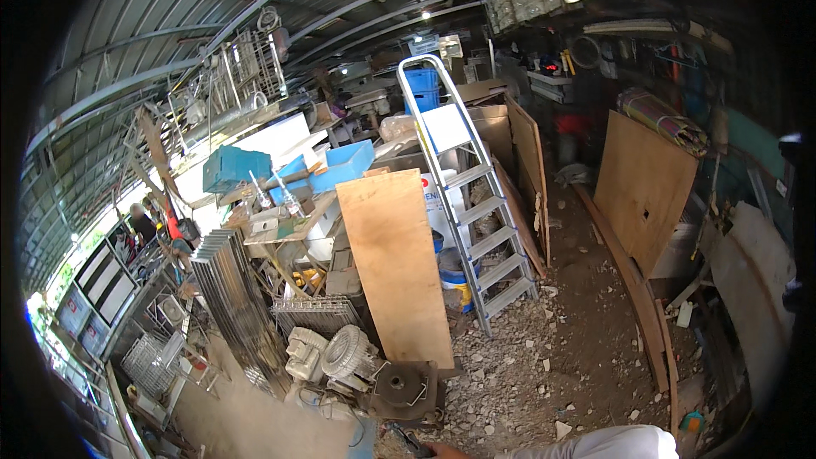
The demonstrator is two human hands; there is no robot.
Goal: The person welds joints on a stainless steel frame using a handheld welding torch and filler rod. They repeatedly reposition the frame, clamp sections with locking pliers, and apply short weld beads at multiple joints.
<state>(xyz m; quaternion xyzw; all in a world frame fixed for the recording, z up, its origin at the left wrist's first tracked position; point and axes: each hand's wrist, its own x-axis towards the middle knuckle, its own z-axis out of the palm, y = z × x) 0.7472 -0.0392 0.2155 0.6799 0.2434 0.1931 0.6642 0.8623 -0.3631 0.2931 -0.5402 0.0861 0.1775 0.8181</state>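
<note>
Right hand (446, 450) at the lower edge, mostly cropped, white sleeve (595, 444) to its right; left hand out of view; a dark slender object (410, 440) meets the right hand and points up and leftward; exact kind too small to tell; whether the fingers are clamped on it or merely lie against it, cannot tell.

Position of the object: just below, in the view, a dark square metal block (404, 387) with a bent wire handle; contact between the two not resolved; finned motor housing (348, 353) lies just left of the block; a plywood panel (391, 263) stands tilted behind both; aluminium stepladder (491, 244) to the right, feet on rubble (510, 382).

Handling, by judgement: keep a full wrap on the thick end of the object, wrist straight, tip away from the body; the heavy-looking block would want steady footing first, since loose stones may roll underfoot; work with the forearm clear of the plywood, which could slide if knocked at its base; mind the thin cable (364, 429) left of the object, a likely snag; bring the left hand in as a brace on any piece that rocks; small controlled strokes seem safer than force here.
</note>
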